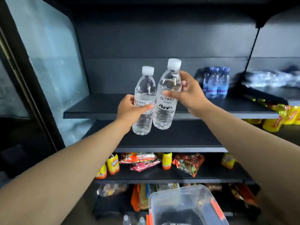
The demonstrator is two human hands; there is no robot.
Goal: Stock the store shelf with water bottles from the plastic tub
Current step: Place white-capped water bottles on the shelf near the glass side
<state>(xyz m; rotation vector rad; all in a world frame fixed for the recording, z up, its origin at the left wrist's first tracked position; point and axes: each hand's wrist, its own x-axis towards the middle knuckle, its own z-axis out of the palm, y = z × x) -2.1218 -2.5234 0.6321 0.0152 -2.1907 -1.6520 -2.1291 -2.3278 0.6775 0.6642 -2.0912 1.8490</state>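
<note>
Clear plastic is catching the light at the centre of the frame, where two water bottles are being held up side by side in front of the dark shelf (103, 109). The left hand (129, 109) is wrapping round the label band of the left bottle (144, 101); the right hand (188, 93) is gripping the right bottle (168, 96) higher up, thumb across the front and fingers behind the shoulder. Both bottles are pointing cap-up, long axes close to vertical — the right one leaning its cap a little toward the upper right, the left one nearly straight. Their sides are just beside each other, perhaps touching.

To seat them well, I judge each base should be lifting over the shelf's front lip and coming down flat, well back, labels facing out. Spreading them apart first would be keeping one from knocking the other — the bare stretch left of the blue-capped bottles (216, 83) looks the natural spot. Below, at lower right, the plastic tub (191, 205) is sitting.
</note>
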